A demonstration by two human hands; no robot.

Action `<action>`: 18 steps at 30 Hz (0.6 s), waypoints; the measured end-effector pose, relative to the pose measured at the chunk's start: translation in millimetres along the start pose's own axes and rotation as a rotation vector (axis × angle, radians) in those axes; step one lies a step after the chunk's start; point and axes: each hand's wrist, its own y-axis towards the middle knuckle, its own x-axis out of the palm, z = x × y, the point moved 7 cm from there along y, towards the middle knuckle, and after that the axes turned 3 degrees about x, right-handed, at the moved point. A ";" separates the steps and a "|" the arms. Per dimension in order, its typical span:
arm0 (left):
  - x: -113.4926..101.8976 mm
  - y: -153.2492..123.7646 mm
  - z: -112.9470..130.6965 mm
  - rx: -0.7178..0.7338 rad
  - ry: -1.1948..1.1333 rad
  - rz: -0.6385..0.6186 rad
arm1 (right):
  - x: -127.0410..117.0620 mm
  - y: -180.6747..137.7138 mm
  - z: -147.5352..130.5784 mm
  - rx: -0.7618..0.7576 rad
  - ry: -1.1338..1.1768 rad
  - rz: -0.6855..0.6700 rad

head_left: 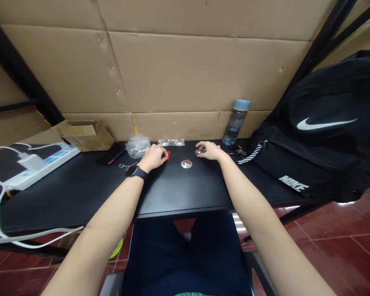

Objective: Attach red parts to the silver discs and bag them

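Note:
My left hand [155, 157], with a dark watch [135, 171] on its wrist, reaches over the black table with fingers curled together. At its fingertips are small red pieces [169, 155], partly hidden by the fingers. My right hand [210, 151] has its thumb and fingers closed on a small shiny round disc [198, 152], partly covered. Between the hands, a little nearer to me, a clear or silvery round disc [186, 164] with a red centre lies flat. Behind them lie two small clear packets [178, 142] with red bits inside.
Left of my hands are crumpled clear plastic bags [137, 146], a dark phone and pen [116, 156], an open cardboard box [86, 135] and a white power strip [41, 168]. On the right stand a water bottle [234, 123], keys [241, 150] and a black backpack [323, 135].

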 end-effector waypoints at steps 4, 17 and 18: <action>0.8 -0.2 1.7 0.003 -0.005 0.001 | 0.3 1.3 2.0 -0.005 0.028 0.002; 1.1 -1.1 -4.1 -0.028 0.002 0.037 | -2.2 4.2 3.5 -0.057 0.107 0.041; 0.7 -1.1 -5.0 -0.029 0.002 0.036 | -3.0 4.0 3.2 -0.061 0.112 0.050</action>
